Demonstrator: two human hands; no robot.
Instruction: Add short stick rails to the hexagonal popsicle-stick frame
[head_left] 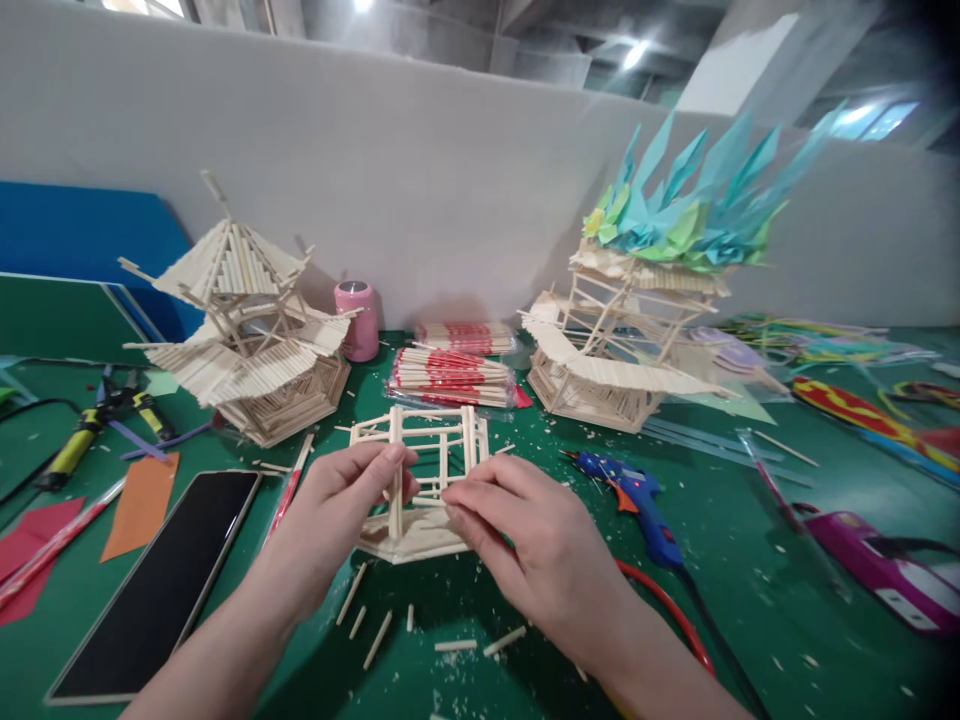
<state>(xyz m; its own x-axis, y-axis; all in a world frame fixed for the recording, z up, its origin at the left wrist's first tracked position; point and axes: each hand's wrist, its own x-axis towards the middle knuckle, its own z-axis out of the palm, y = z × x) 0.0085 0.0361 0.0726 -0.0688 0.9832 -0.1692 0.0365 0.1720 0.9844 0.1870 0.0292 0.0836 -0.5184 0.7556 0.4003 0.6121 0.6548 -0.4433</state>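
A small frame of wooden sticks (442, 540) with a flat base and upright posts stands on the table in front of me. My left hand (337, 500) is closed, its thumb and fingers pinching a post at the frame's left front. My right hand (525, 530) has thumb and fingertips pressed together at the right front of the frame; whatever is between them is hidden. Several short cut stick pieces (455, 646) lie before the frame. To the right rests a blue hot glue gun (637, 500), its nozzle towards the frame.
Behind stand a stick pavilion (255, 350) and a stick structure topped with blue paper (600, 370). Between them lie packs of wrapped chopsticks (450, 378) and a pink bottle (358, 320). A phone (165, 580) and pliers (79, 440) are left; a purple tool (877, 570) is right.
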